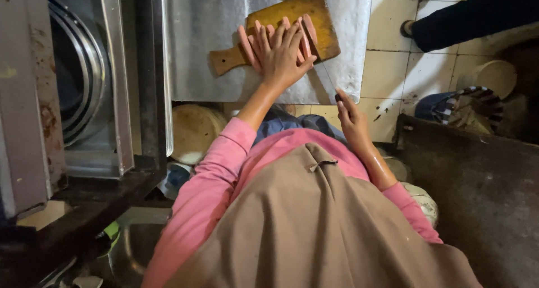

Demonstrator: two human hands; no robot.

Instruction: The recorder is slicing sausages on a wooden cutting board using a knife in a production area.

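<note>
**Sausages held flat on board, knife at the ready**

Row of pink sausages [275,35] lies side by side on wooden cutting board [297,24], board on metal worktop [208,41]. Left hand [281,55] open, fingers spread, pressing row flat. Right hand [352,119] closed on dark knife handle; thin blade [325,74] slants toward board, w/ tip near sausages. Judged step: lining up before cutting. Next move calls for fingers kept clear of blade path. Another person's leg [471,16] on tiled floor [387,69].

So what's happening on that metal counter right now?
A person in pink sleeves presses the left hand flat on a row of pink sausages lying on a yellow wooden cutting board, which sits on the grey metal counter. The right hand holds a thin knife at the counter's near edge, blade angled toward the board.
</note>
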